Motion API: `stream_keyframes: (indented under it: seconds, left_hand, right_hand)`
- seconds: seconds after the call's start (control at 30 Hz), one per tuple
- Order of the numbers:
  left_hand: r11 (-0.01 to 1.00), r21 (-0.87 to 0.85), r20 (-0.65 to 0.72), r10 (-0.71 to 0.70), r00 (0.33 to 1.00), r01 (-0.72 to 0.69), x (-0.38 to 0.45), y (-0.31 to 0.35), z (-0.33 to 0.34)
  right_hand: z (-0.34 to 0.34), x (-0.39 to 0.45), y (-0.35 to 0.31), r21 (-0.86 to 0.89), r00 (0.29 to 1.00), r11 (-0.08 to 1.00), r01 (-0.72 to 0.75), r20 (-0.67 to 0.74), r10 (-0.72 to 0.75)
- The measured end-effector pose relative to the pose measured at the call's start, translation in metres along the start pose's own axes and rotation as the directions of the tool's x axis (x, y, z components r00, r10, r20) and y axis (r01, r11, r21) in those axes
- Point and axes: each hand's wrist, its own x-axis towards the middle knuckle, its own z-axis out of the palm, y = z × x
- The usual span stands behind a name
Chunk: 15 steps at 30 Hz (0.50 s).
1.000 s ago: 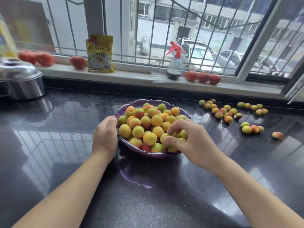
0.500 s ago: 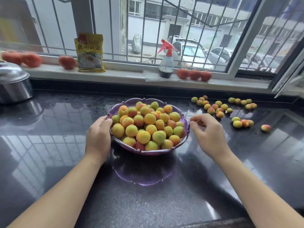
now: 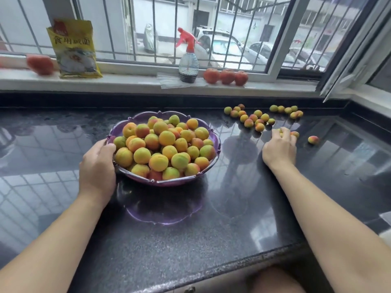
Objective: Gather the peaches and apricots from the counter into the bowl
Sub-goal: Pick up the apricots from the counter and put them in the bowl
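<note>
Few apricots under right hand fingers.

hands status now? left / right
Left hand: gripping the purple bowl rim.
Right hand: fingers curled over small fruits on the counter, grasping them.

A yellow packet and a red-topped spray bottle are stood on the windowsill. Three red tomatoes are placed beside the bottle.

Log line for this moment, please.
left hand holds purple bowl rim | right hand closing on loose fruit | lone fruit beyond
</note>
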Motion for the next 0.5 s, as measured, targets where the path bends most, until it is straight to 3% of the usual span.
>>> stream_keyframes:
  seconds: [0.2,0.5]
  left_hand:
    - [1.0,-0.012,-0.003,-0.012,1.0,0.011,-0.001,0.003,-0.001]
    - [1.0,-0.008,-0.015,0.001,1.0,-0.001,-0.003,0.005,0.0]
  right_hand:
    - [0.003,0.012,-0.003,-0.089,0.988,0.991,-0.095,0.111,0.105]
    - [0.01,0.02,-0.002,-0.051,0.986,0.986,-0.158,0.046,0.16]
